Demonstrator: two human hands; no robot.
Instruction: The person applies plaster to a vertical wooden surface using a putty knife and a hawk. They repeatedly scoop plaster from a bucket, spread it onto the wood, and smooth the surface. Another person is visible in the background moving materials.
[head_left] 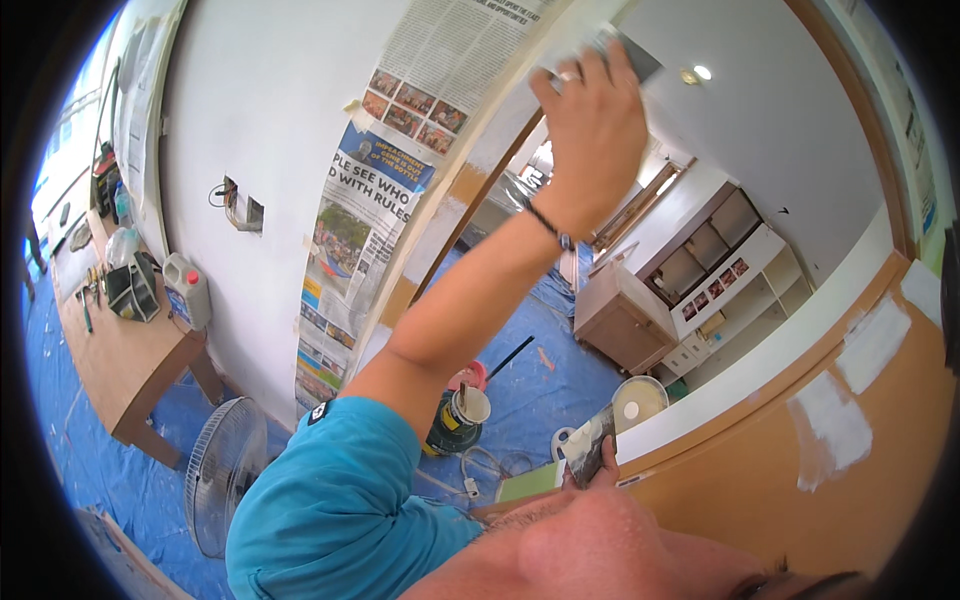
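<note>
My left hand (590, 130) is raised high beside the pale doorway trim (556, 31), its fingers curled on a grey metal scraper (645, 62); whether the blade touches the trim I cannot tell. Low at the centre right, my right hand (604, 465) grips a wide metal plate (585, 440) smeared with pale filler. Newspaper sheets (350, 250) are taped along the wall left of the trim. White patches (830, 430) mark the wooden door at my right.
Blue sheeting (520, 390) covers the floor, where tubs (450, 425), cables and a fan (215, 475) stand or lie. A wooden table (115, 360) with tools and a jerrycan (185, 290) is at left. Cabinets (625, 325) show through the doorway.
</note>
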